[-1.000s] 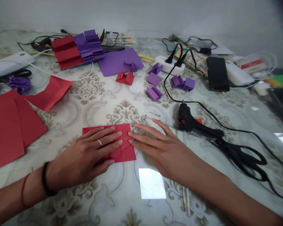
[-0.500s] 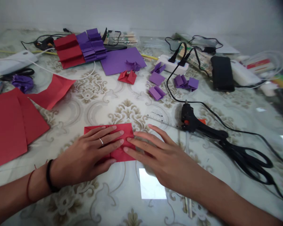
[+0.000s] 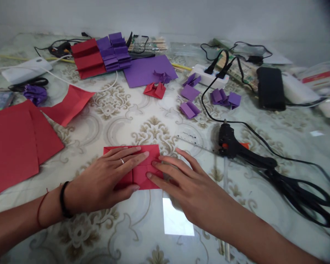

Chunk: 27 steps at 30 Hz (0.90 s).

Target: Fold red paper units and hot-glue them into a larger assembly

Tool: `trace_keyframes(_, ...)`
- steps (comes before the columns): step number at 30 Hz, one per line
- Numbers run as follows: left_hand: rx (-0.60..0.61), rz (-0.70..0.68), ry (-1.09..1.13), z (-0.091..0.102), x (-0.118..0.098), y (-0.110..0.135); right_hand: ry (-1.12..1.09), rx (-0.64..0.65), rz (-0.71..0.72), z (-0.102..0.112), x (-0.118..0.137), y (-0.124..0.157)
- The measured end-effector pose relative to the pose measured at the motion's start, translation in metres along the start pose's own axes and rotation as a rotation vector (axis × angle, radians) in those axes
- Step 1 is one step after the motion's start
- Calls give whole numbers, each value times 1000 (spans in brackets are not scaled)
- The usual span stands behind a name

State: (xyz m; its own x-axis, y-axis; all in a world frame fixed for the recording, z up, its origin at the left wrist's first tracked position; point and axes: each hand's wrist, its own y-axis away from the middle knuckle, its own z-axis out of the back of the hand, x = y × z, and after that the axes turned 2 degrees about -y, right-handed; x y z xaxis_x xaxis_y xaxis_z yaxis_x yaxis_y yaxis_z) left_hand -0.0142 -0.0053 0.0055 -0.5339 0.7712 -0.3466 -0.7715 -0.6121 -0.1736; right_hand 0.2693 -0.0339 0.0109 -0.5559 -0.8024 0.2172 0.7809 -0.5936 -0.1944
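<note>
Folded red paper (image 3: 141,172), long axis left to right on the near tabletop (image 3: 137,231), lies beneath the flat, ungrasping left hand (image 3: 100,176), while the right hand (image 3: 188,185), fingers loosely spread, apparently touches its right end.

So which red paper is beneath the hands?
The creased front-centre rectangle, left hand and right hand over it. The large sheets, irregular piece, pleated sheet and small folded piece lie away from both hands.
</note>
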Motion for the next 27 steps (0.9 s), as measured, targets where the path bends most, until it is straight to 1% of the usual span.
trace_keyframes(4,-14,20,36,-1,1,1,25,-5,-6,-2,1,0)
trace_keyframes(7,-72,0,53,-2,1,0,46,-13,-4,-2,2,1)
trace_keyframes(10,-143,-35,16,-2,1,1,45,-27,32,-4,2,2)
trace_keyframes(13,-172,-70,-43,0,-1,0,36,-44,51,-6,3,2)
trace_keyframes(18,-167,-115,-141,4,-4,-2,40,-55,43,-5,6,1)
trace_keyframes(27,-110,-122,-157,4,-6,-5,126,-72,17,-5,7,-3)
